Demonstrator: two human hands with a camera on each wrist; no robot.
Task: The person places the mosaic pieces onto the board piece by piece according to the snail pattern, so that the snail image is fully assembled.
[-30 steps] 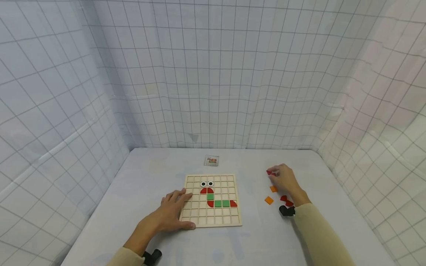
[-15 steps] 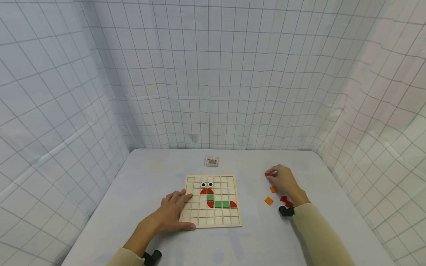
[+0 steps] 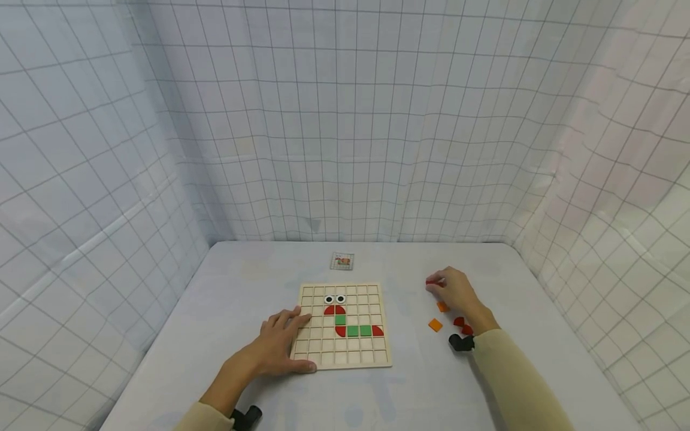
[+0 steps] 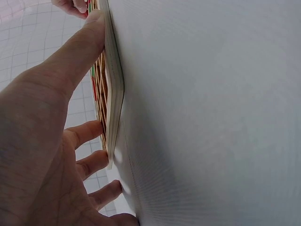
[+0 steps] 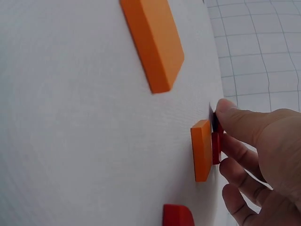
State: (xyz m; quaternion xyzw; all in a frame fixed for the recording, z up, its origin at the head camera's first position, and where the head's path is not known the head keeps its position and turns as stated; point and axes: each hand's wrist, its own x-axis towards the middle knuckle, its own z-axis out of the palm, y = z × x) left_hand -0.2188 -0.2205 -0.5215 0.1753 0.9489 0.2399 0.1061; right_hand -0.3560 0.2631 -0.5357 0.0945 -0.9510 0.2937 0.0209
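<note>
Since the earlier head frames, the right hand (image 3: 456, 292) sits slightly farther left, with a red piece (image 3: 429, 282) at its fingertips; the left hand (image 3: 276, 348) and the board (image 3: 360, 358) keep their places. Lower left of centre, the left hand lies with thumb and fingers spread apart, fingers on the board's left side and thumb at its near corner; it clamps nothing. At lower centre, the gridded board lies flat, its cells bearing two eye pieces (image 3: 341, 299), red quarter-rounds (image 3: 378, 331) and green squares (image 3: 353, 331), with a picture card (image 3: 342, 261) above it in the frame. Toward the right, thumb and fingertips come together on the red piece, just behind an orange tile (image 5: 202, 150) in the right wrist view. I cannot tell whether it is clear of the table (image 3: 259, 263). Another orange tile (image 3: 435, 325) lies nearer the bottom; two loose red pieces (image 3: 463, 325) lie near the wrist. Such a thin piece could slip if pinched only by its edge, and a low sweep might nudge the adjoining tile. Uneven left-hand pressure could skew the board.
</note>
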